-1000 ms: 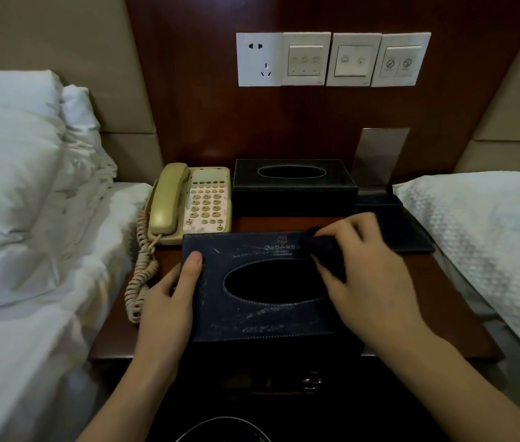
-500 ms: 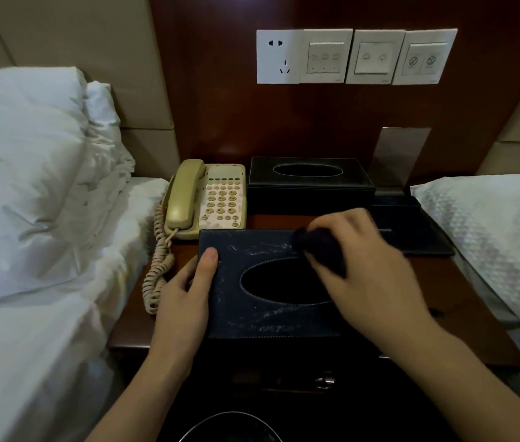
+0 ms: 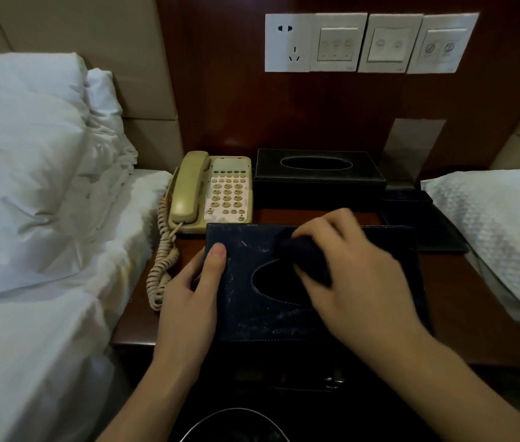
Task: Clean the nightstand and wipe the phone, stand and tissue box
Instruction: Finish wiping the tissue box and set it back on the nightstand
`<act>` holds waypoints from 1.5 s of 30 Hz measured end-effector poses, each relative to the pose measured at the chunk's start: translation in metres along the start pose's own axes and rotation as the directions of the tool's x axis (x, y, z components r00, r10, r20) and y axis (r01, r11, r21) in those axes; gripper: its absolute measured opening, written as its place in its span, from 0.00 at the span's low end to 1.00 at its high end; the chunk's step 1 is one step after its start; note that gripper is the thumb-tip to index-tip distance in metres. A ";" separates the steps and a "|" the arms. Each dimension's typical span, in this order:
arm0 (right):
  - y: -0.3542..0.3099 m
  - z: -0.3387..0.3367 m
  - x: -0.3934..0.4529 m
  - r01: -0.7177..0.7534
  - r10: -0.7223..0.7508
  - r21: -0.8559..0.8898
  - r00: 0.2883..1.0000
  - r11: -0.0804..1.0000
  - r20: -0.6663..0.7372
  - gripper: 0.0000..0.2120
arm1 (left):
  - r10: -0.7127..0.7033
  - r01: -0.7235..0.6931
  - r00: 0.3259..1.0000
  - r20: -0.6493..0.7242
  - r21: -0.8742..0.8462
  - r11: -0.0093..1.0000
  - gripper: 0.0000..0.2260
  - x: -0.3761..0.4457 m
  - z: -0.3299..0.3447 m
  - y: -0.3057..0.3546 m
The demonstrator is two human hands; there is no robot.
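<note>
Head view: a dark tissue box sits at the front of the table, just in front of the beige phone. The left hand grips the box's left edge, thumb curled on top. The right hand pinches a dark cloth against the box top, beside the oval opening. A second black tissue box stands right of the phone.
</note>
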State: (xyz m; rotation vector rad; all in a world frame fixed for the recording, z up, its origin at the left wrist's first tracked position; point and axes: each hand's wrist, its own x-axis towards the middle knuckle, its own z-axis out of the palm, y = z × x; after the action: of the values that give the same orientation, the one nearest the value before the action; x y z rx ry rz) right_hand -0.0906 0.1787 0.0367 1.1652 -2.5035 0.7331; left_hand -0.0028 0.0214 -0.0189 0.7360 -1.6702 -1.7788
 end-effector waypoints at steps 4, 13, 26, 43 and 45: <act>0.039 -0.021 0.000 -0.176 0.173 -0.012 0.979 0.984 -0.110 0.09 | -0.014 0.014 1.000 -0.001 -0.022 1.000 0.12 0.002 0.001 0.000; -0.003 -0.007 0.009 -0.042 0.043 -0.008 0.999 0.999 0.012 0.09 | -0.038 0.038 0.999 -0.003 -0.019 0.999 0.14 -0.001 -0.001 -0.004; 0.002 -0.020 0.012 -0.111 0.117 -0.081 0.990 0.990 0.075 0.07 | -0.001 0.001 1.000 0.017 -0.022 1.000 0.17 0.000 0.000 -0.006; 0.032 -0.021 0.010 -0.191 0.193 0.070 0.981 0.979 -0.012 0.08 | -0.047 0.047 0.997 0.058 0.014 0.999 0.15 0.004 0.001 -0.004; 0.035 -0.023 0.011 -0.229 0.228 0.205 0.973 0.952 0.030 0.12 | -0.045 0.043 0.997 0.059 0.040 0.998 0.17 0.006 0.000 -0.004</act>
State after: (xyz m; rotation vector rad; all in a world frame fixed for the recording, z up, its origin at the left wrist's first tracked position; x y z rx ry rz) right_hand -0.1233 0.2038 0.0494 0.9472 -2.6464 1.0746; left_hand -0.0076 0.0172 -0.0226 0.7490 -1.7450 -1.8198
